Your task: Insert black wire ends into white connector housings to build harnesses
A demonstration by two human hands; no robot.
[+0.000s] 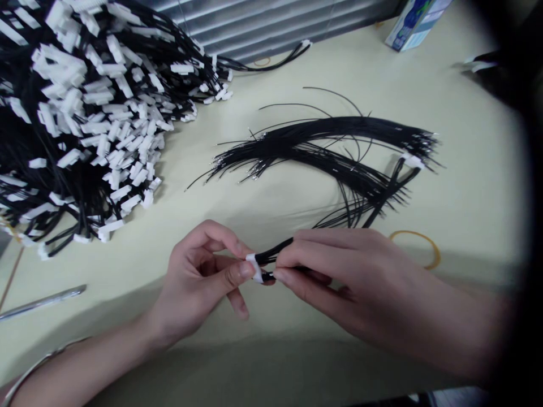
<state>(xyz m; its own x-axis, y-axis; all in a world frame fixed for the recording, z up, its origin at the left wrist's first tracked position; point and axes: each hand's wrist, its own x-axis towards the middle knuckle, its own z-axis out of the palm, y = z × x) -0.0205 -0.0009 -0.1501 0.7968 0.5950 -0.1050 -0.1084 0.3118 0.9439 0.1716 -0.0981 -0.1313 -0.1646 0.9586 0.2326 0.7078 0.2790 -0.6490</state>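
Observation:
My left hand (203, 277) pinches a small white connector (254, 267) between thumb and forefinger, low in the middle of the view. My right hand (339, 271) meets it from the right and grips thin black wires (278, 250) that run into the connector. Those wires trail up and right toward a loose bundle of black wires (322, 150) lying on the pale table (466, 186). A second white connector (412, 161) sits at the far end of the harness.
A big heap of finished black harnesses with white connectors (85, 113) fills the upper left. A yellow rubber band (418, 246) lies right of my right hand, a pen (42, 302) at the left edge, a blue-white box (413, 22) at the back.

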